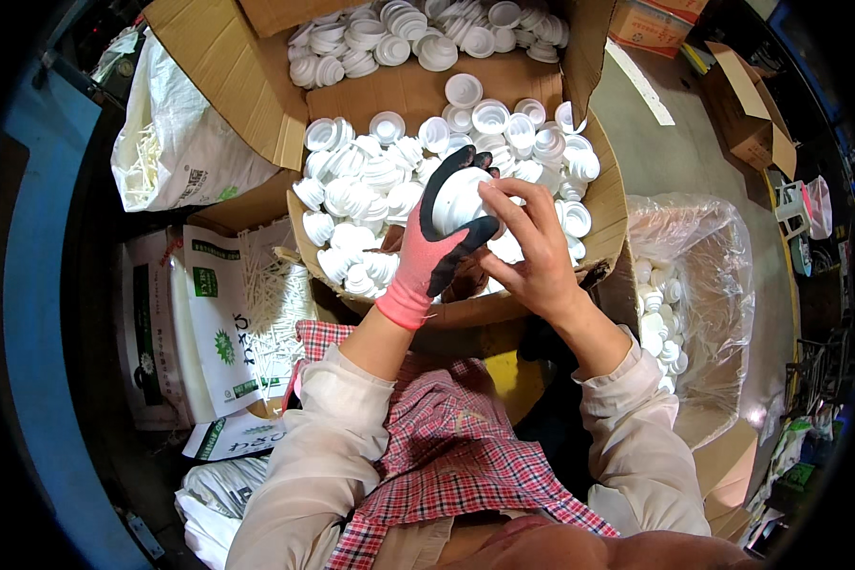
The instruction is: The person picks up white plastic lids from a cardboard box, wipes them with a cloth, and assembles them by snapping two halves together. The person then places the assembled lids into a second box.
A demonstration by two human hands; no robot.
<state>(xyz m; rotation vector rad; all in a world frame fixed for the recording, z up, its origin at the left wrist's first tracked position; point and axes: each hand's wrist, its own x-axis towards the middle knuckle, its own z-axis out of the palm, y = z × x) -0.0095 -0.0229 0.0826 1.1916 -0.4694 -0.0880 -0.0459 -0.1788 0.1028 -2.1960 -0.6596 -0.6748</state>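
My left hand (pixel 426 237), in a pink glove with black fingers and palm, is wrapped round a white ridged plastic cap (pixel 460 201). Bare, my right hand (pixel 534 242) touches the right side of that same cap with bent fingers, the thumb lower down near the gloved thumb. Whether the right fingers hold a separate small piece is hidden. Both hands are above an open cardboard box (pixel 389 95) in front of me, which is heaped with loose white caps (pixel 366 185) of the same kind.
At the right stands a box lined with clear plastic (pixel 703 285), with white caps inside. Thin white sticks (pixel 274 313) fill a box at the left beside printed white bags (pixel 220 323). A white sack (pixel 176 133) stands behind them. An open carton (pixel 750 109) lies on the floor, far right.
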